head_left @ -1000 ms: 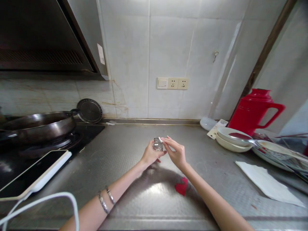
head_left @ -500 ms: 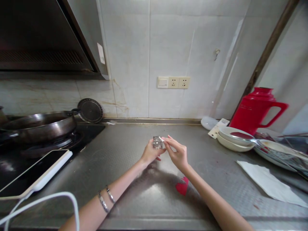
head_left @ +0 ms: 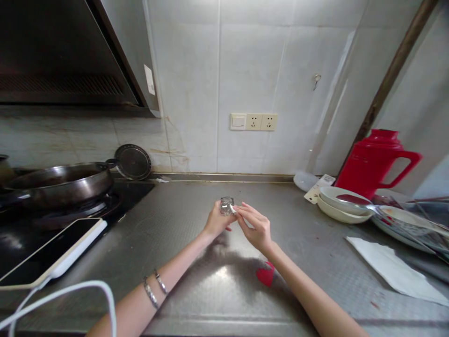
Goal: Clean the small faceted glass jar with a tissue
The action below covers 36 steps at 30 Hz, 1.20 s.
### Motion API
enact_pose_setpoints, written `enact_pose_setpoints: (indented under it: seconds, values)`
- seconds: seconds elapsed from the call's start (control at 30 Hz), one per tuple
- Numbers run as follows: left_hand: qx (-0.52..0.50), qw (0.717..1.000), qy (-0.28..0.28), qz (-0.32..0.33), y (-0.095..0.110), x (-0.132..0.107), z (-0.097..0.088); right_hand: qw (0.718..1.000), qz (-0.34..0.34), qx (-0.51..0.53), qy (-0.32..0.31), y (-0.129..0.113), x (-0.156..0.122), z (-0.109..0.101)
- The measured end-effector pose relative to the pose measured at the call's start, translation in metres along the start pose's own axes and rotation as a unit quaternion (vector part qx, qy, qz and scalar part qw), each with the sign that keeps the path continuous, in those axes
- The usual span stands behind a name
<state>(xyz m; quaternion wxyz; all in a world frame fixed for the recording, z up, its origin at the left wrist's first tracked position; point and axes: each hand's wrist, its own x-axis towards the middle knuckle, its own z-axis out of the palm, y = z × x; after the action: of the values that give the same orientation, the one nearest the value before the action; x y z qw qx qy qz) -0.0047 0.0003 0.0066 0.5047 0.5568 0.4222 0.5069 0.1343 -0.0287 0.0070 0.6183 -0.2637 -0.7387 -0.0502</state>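
My left hand (head_left: 214,221) is closed around a small clear glass jar (head_left: 226,205), held tilted above the steel counter. In the fingertips of my right hand (head_left: 257,228) is a small white piece (head_left: 233,209), too small to tell whether it is paper or cloth. It meets the near right side of the jar; whether it reaches inside cannot be made out. Below my right wrist lies a red heart-shaped patch (head_left: 265,274) on the counter.
On the left, a pan (head_left: 59,185) sits on the stove beside a phone (head_left: 52,252) with a white cable (head_left: 70,285). Stacked bowls (head_left: 336,213), a red thermos jug (head_left: 373,161) and a white paper napkin (head_left: 393,269) are on the right.
The jar has shifted slightly left and tipped further in my left hand. My right hand has followed it left, bringing the white piece onto its lower right part.
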Motion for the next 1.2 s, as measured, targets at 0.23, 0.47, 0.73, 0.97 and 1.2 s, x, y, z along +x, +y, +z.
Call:
enact_pose_setpoints:
  seconds: [0.23, 0.47, 0.73, 0.97, 1.2]
  values:
    - [0.039, 0.999, -0.007, -0.002, -0.007, 0.001, 0.000, 0.975, 0.215, -0.014, 0.053, 0.015, 0.001, -0.003]
    - [0.040, 0.998, -0.020, 0.032, -0.006, -0.001, 0.001, 0.903, 0.371, 0.213, -0.040, 0.016, 0.006, 0.000]
    - [0.017, 0.999, -0.032, 0.019, -0.003, -0.002, 0.002, 0.873, 0.362, 0.323, -0.058, 0.013, 0.003, 0.006]
    - [0.013, 0.998, -0.055, 0.016, -0.007, -0.004, 0.006, 0.834, 0.416, 0.356, -0.067, 0.011, 0.005, 0.003]
    - [0.032, 0.983, -0.135, 0.124, -0.013, -0.004, 0.002, 0.801, 0.469, 0.372, -0.026, 0.018, 0.011, -0.007]
